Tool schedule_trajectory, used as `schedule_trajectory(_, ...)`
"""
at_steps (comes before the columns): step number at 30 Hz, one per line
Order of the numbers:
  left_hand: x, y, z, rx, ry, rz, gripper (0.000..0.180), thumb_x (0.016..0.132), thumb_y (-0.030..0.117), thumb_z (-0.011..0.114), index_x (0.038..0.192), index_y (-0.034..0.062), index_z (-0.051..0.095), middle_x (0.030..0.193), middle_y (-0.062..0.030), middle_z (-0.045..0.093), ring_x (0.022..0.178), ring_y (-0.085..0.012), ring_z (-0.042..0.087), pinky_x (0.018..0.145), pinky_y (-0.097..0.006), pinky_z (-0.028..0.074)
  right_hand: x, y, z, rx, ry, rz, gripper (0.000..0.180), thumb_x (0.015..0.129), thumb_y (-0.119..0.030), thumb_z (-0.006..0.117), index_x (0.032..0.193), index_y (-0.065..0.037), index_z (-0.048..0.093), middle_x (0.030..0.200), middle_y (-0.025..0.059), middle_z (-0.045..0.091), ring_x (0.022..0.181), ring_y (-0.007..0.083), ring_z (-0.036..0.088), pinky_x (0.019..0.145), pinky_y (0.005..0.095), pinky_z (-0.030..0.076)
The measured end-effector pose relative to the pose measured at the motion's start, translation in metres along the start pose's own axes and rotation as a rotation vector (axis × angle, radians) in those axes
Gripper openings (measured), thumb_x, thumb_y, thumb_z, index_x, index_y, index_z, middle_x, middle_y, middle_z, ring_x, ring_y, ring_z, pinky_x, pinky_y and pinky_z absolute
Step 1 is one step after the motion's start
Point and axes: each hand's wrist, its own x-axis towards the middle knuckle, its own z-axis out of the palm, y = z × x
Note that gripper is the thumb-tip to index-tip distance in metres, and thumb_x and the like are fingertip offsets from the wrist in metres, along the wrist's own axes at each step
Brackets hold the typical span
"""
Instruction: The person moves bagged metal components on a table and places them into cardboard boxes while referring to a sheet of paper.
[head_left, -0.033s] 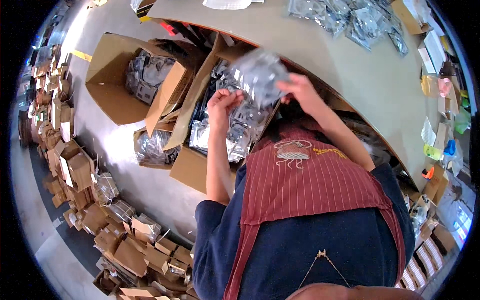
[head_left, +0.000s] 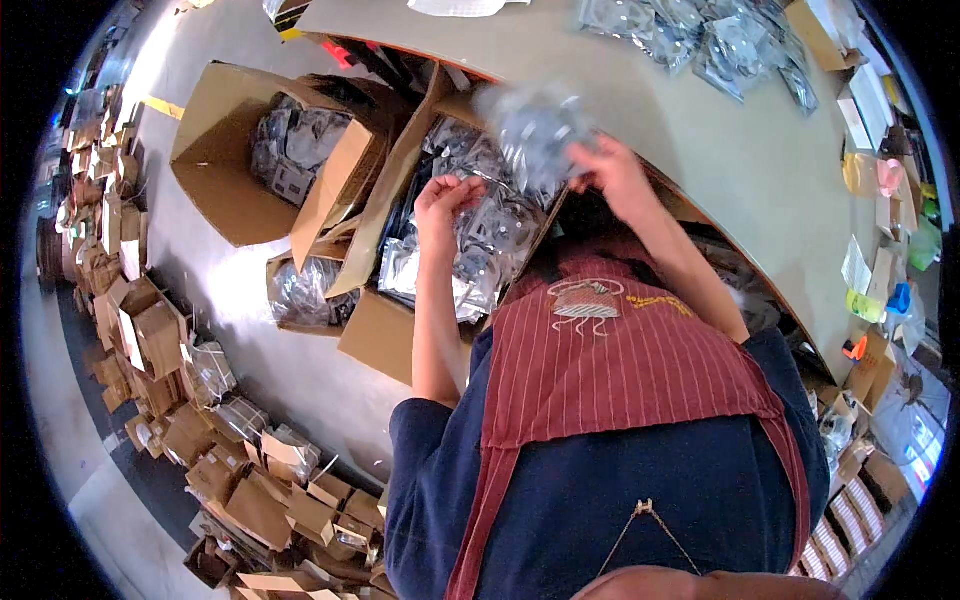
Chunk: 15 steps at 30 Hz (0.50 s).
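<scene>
Right hand point(head_left: 612, 175) pinched the right edge of 1 blurred clear bag point(head_left: 545, 140), raised above the open carton point(head_left: 380, 335); left hand point(head_left: 446, 204) hung over the carton's similar packets point(head_left: 500, 228), fingers curled, whether gripping anything could not be told. Bag judged light, soft and slippery, contents possibly fragile, best held by an edge. No label on it was readable; yellow lettering point(head_left: 655, 301) marked the red striped apron point(head_left: 630, 390).
</scene>
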Motion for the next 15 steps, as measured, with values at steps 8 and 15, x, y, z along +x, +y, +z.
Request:
schedule_trajectory(8,-0.007,-0.112,-0.012,1.688,0.323,0.411,0.062,0.069,0.031,0.086,0.114,0.0009,0.055,0.11,-0.0212,0.061,0.105,-0.0413,0.058,0.088,-0.049,0.048,-0.017,-0.037,-0.032,0.123,0.086,-0.064,0.036,0.095,-0.011,0.059,0.13,-0.004,0.056,0.129,0.0088,0.06,0.105,0.0205,0.063,0.089,0.0345,0.051)
schedule_trajectory(15,-0.035,-0.106,0.001,0.929,0.177,0.156,0.053,0.066,0.029,0.087,0.097,-0.0019,0.059,0.079,-0.0173,0.063,0.074,-0.0317,0.062,0.07,-0.04,0.05,-0.027,0.013,-0.008,-0.054,-0.062,0.075,0.032,0.092,-0.01,0.059,0.123,-0.003,0.06,0.116,0.0063,0.064,0.101,0.0157,0.062,0.086,0.0314,0.051)
